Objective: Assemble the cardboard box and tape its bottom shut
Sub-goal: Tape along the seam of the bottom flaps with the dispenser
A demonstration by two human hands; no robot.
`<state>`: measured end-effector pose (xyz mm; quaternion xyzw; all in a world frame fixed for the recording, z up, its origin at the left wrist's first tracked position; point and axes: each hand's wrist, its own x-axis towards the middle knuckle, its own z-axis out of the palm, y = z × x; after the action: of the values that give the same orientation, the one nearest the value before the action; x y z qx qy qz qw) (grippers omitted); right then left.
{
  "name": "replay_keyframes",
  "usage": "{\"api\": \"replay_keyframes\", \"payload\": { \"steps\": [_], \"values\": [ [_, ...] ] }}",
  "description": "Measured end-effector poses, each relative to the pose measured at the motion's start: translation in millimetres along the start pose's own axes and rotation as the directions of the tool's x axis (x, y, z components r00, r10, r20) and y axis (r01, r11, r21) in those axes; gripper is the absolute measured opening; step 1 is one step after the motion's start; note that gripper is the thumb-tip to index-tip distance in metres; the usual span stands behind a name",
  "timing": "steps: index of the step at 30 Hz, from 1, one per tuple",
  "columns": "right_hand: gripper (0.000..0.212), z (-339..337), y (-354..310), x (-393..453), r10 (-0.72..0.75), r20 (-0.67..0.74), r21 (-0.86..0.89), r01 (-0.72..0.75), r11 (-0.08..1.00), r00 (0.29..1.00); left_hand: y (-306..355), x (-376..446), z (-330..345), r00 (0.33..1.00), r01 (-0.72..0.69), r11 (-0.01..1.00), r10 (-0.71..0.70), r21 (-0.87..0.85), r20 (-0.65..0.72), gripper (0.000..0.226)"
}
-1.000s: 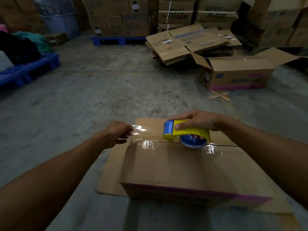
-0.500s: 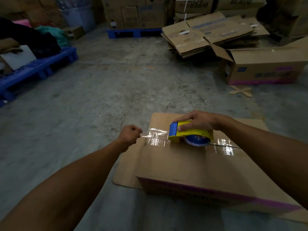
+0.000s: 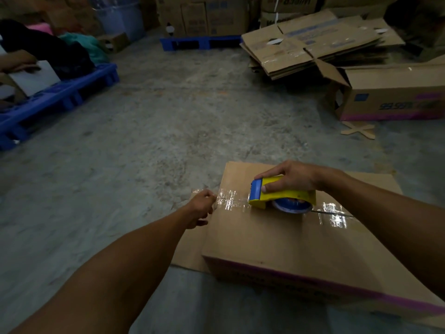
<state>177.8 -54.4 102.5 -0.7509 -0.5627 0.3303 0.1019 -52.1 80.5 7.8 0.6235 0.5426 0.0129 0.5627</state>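
Hands [image 3: 292,178] unmoved, dispenser [image 3: 281,194] gripped

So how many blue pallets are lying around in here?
2. One blue pallet sits at the left, loaded with bundles; another lies at the back under stacked cartons. More may be hidden behind the stacks.

Only one word reads clearly: "WIPER", printed upside down in dark letters on a stacked carton [image 3: 292,2] behind the pile of flattened cardboard [image 3: 313,44]. The open box [image 3: 395,97] just in front of that pile carries blue figures above a purple stripe, too blurred to read.
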Motion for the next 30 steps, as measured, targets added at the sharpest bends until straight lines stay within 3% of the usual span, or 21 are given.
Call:
{"api": "replay_keyframes", "payload": {
  "steps": [3, 5, 7, 9, 11, 13, 14, 16, 20, 26, 30],
  "values": [
    [0.048, 1.0, 0.9, 0.3, 0.001, 0.002, 0.003, -0.001, 1.000, 1.000, -11.1, -3.7, -7.9, 0.984, 0.149, 0.975, -0.162, 0.164, 0.070, 0.054],
    [0.048, 1.7, 1.8, 1.2, 0.002, 0.001, 0.009, -0.002, 1.000, 1.000, -15.3, -0.1, -13.9, 0.992, 0.125, 0.971, -0.119, 0.204, -0.039, 0.066],
    [0.048, 1.6, 1.0, 1.6, 0.006, 0.002, 0.011, -0.006, 1.000, 1.000, -15.4, 3.0, -13.3, 0.967, -0.077, 0.960, 0.137, 0.269, -0.214, 0.061],
    [0.049, 1.1, -0.3, 2.3, 0.009, 0.009, 0.007, -0.009, 1.000, 1.000, -9.7, -6.6, -3.0, 0.881, -0.320, 0.879, 0.413, 0.352, -0.231, 0.055],
    [0.049, 0.4, -1.2, 2.2, 0.009, 0.016, 0.006, -0.009, 1.000, 1.000, -6.2, -19.0, 12.4, 0.774, -0.495, 0.717, 0.620, 0.490, -0.125, 0.056],
    [0.049, -0.1, -2.1, 2.2, 0.009, 0.016, -0.001, -0.009, 1.000, 1.000, -4.4, -28.2, 28.2, 0.677, -0.586, 0.483, 0.733, 0.651, 0.067, 0.060],
    [0.048, -0.2, -2.3, 2.7, 0.010, 0.014, -0.014, -0.010, 1.000, 1.000, -4.4, -30.8, 34.5, 0.669, -0.594, 0.395, 0.727, 0.701, 0.157, 0.063],
    [0.049, -1.1, -3.4, 3.4, 0.016, 0.012, -0.055, -0.015, 0.998, 1.000, -5.1, -34.1, 44.7, 0.707, -0.563, 0.325, 0.666, 0.760, 0.239, 0.066],
    [0.051, 0.1, -7.6, 3.9, 0.035, 0.032, -0.189, -0.029, 0.982, 0.999, -15.1, -25.5, 54.3, 0.747, -0.482, 0.284, 0.628, 0.829, 0.219, 0.072],
    [0.051, -17.6, 24.2, -27.4, 0.112, 0.110, -0.270, -0.079, 0.960, 0.988, -18.9, -20.3, 53.7, 0.716, -0.493, 0.271, 0.666, 0.826, 0.209, 0.072],
    [0.048, -33.9, 71.5, -75.8, 0.208, 0.104, -0.137, -0.193, 0.972, 0.973, -14.9, -23.0, 55.6, 0.723, -0.491, 0.260, 0.654, 0.831, 0.223, 0.070]
  ]
}}
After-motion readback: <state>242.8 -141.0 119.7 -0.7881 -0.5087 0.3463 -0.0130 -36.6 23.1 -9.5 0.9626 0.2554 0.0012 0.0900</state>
